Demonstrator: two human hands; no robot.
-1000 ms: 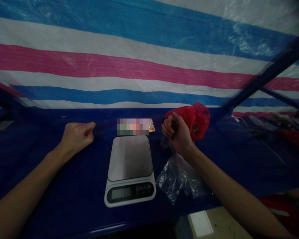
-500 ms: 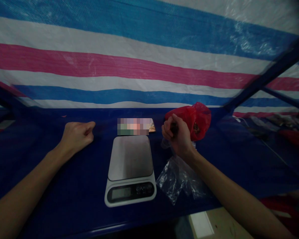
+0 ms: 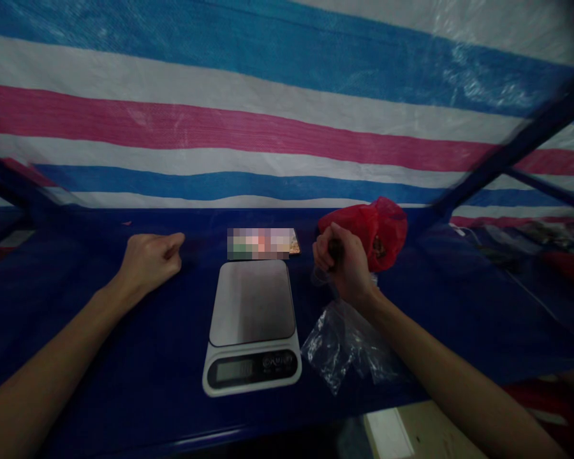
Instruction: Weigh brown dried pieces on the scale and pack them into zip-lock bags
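My left hand (image 3: 152, 260) rests as a closed fist on the blue tabletop (image 3: 162, 376), with nothing visible in it. To its right lies a white kitchen scale (image 3: 253, 325) with a bare metal plate; the digits on its display are too dim to read. My right hand (image 3: 348, 261) is curled closed, and something dark brown shows inside its fingers, too hidden to name. Right behind that hand sits an open red plastic bag (image 3: 387, 233) holding small brown pieces. Clear plastic bags (image 3: 332, 347) lie beneath my right wrist, beside the scale.
Behind the scale lies a flat phone-like object (image 3: 294, 243), mostly pixelated. A striped plastic sheet (image 3: 249, 121) hangs behind the table, with dark blue frame bars (image 3: 497, 156) slanting at the sides. Below the table's front edge a pale box (image 3: 425, 427) is partly visible.
The whole view has shifted very slightly. Both hands, the scale and the bags keep their places.
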